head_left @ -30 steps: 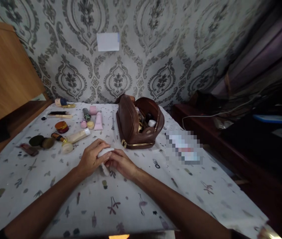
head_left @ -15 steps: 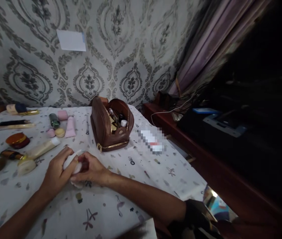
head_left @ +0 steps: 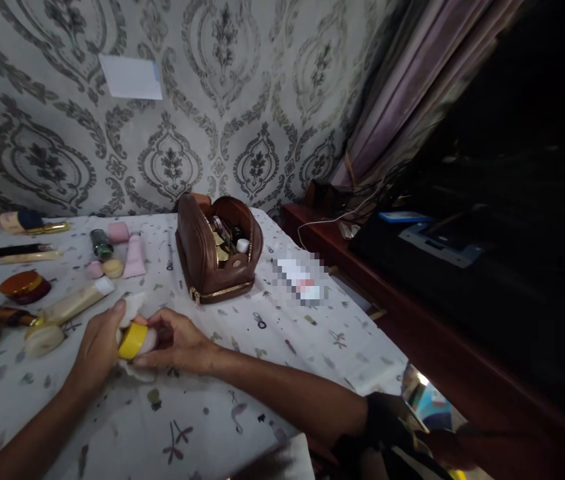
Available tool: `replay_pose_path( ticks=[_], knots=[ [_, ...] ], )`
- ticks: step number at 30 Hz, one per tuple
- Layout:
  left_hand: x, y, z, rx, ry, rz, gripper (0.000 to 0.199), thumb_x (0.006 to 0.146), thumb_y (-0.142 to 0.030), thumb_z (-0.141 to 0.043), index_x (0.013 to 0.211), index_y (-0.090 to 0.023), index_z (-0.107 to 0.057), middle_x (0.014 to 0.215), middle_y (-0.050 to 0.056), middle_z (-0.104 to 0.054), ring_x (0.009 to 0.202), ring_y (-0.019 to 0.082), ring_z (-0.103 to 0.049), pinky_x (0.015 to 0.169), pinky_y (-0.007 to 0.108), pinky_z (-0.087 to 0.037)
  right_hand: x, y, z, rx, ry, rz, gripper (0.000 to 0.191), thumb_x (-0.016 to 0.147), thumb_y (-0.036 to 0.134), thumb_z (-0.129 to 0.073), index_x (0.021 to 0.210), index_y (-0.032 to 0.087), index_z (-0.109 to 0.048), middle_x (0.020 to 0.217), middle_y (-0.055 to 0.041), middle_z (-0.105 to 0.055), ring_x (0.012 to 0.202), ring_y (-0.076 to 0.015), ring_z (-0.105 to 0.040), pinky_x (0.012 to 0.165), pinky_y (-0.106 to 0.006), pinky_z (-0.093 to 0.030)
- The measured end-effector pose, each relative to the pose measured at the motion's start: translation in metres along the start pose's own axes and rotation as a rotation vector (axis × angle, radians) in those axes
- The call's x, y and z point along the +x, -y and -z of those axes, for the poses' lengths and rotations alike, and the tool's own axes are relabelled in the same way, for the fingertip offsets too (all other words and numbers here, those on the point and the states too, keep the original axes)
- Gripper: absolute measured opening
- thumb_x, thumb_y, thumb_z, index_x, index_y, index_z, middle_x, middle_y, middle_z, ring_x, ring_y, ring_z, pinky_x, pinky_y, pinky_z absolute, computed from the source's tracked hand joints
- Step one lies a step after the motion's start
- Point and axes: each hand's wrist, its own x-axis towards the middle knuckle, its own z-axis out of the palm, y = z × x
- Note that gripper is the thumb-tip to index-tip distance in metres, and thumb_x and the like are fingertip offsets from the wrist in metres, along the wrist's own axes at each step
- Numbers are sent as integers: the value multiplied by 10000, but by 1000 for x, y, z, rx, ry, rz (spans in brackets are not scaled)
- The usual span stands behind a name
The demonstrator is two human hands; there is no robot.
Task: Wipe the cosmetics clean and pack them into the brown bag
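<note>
Low in the middle-left of the head view, my right hand (head_left: 177, 343) grips a small yellow jar (head_left: 132, 341) by its pale end. My left hand (head_left: 98, 347) is closed around a white cloth (head_left: 134, 305), which lies against the jar's other side. Both hands are just above the patterned tablecloth (head_left: 222, 413). Behind them stands a brown bag (head_left: 195, 247), unzipped, with small items inside. Left of the hands lie a cream tube (head_left: 75, 301), a round pale container (head_left: 43, 340) and an amber-lidded jar (head_left: 24, 287).
Pink containers (head_left: 118, 232), a pink tube (head_left: 134, 257) and a green bottle (head_left: 101, 245) stand or lie at the back left. A blurred pale item (head_left: 300, 279) lies right of the bag. Beyond the table's right edge is a dark red desk (head_left: 412, 323).
The yellow jar now shows between my hands, where the white cloth covered it before. My left hand has shifted slightly left, and the whole view has moved a little.
</note>
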Motion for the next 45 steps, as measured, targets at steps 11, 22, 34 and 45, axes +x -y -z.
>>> replay_pose_path(
  ticks=[11,22,34,45],
  knots=[
    [0,-4,2,-25,18,-135,332,806,-440,-436,804,-187,-651,882,34,-664,820,218,-605,680,268,-496,7,-8,2,216,-32,-31,701,333,387,-961,916,203,-618,831,47,-647,717,-97,-596,735,-249,-477],
    [-1,17,-2,-59,63,-249,520,685,-434,-707,1138,-223,-565,1069,30,-683,867,217,-634,715,266,-519,7,5,5,484,6,-117,743,362,335,-978,955,202,-550,784,55,-680,629,-99,-656,583,-212,-518],
    [-6,12,-3,-30,14,-349,481,924,-567,-374,740,-193,-615,592,-4,-595,511,157,-504,495,266,-402,6,-1,0,361,32,-179,652,335,358,-968,819,165,-576,770,49,-670,628,-113,-665,614,-240,-528],
    [-5,15,-10,-154,-2,-194,726,870,-786,-196,713,-198,-593,558,10,-566,523,168,-503,514,287,-382,1,8,-3,372,49,-161,507,552,430,-908,849,132,-624,795,-8,-723,694,-123,-711,680,-238,-584]
  ],
)
